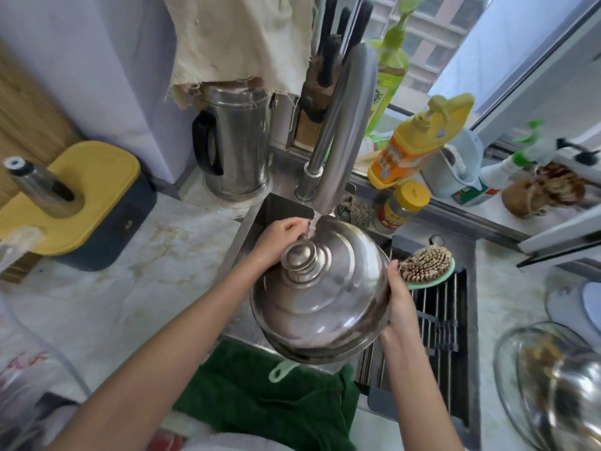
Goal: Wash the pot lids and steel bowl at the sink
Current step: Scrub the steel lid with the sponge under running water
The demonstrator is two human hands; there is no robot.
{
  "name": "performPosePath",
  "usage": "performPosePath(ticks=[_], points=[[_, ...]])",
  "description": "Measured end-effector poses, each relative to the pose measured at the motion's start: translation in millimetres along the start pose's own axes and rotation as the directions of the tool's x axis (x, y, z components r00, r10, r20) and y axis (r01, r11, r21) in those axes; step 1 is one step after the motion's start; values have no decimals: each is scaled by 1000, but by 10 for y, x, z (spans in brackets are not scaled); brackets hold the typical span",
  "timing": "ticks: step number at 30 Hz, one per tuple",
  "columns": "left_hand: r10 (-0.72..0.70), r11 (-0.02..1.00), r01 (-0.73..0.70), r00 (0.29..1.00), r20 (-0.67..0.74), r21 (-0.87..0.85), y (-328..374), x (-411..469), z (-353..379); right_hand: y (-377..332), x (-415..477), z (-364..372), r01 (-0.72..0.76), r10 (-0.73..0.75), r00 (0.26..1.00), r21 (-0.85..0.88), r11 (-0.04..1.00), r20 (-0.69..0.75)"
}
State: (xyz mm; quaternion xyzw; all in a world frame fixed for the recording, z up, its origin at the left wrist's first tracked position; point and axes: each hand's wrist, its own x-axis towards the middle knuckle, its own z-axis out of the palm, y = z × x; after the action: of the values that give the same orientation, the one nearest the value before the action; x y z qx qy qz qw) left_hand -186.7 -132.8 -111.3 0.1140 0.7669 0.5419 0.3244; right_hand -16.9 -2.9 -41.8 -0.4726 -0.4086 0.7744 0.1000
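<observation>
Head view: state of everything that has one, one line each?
faucet: running
steel lid: tilted under the faucet, wet
left hand: fingers curled at the lid's upper left edge
right hand: grips the lid's right rim
brush: idle on the drain rack, bristles up

A tall steel jug with a black handle (234, 141) stands under a draped beige cloth (234, 37). Left of the jug sits a dark blue box with a yellow lid (97, 203). To its right are a wooden knife block (320, 89), a green plastic bottle (388, 70) and an orange-yellow pump bottle (413, 141). Well in front of the jug lies a dark green towel (260, 395).
</observation>
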Motion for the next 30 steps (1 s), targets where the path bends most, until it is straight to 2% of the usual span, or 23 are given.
performPosePath(ticks=[2,4,8,10,12,13,14,16,19,20,22,24,26,28,30], points=[[-84,996,87,993,-88,30,-77,-61,-21,-15,40,-30,10,-5,999,93,996,-44],[-150,987,139,975,-163,-77,-105,-229,108,-51,94,-36,27,-10,996,189,982,-90],[-132,956,26,929,-347,-293,26,-591,553,-91,102,61,82,-40,987,269,960,-158],[-225,862,1,897,-381,-508,114,-515,426,-49,83,83,81,-41,989,288,954,-143],[-395,700,71,867,-303,-711,127,-383,198,-15,72,91,68,-33,993,303,950,-117],[-434,648,104,865,-253,-755,111,-354,152,-8,83,86,65,-30,993,310,948,-115],[-434,649,130,872,-225,-750,132,-385,150,-10,88,93,64,-28,993,322,945,-117],[-352,745,112,903,-245,-657,195,-541,269,-35,101,123,77,-35,991,342,937,-127],[-119,935,7,949,-292,-355,309,-779,429,-19,151,138,77,-27,990,363,929,-139],[-54,964,-25,956,-287,-264,322,-823,431,-8,161,140,65,-19,992,368,928,-126],[-30,981,-27,957,-289,-192,341,-820,369,11,167,154,57,-23,995,371,927,-96],[-77,983,24,952,-297,-180,352,-780,321,34,174,147,65,-44,997,379,923,-65],[-132,966,57,947,-292,-254,368,-756,290,25,182,137,75,-65,997,368,927,-39],[-135,933,28,951,-279,-359,371,-734,279,-4,219,113,85,-79,996,355,931,-30],[-125,920,12,956,-266,-391,389,-740,258,-30,262,78,90,-89,996,346,934,-19]])
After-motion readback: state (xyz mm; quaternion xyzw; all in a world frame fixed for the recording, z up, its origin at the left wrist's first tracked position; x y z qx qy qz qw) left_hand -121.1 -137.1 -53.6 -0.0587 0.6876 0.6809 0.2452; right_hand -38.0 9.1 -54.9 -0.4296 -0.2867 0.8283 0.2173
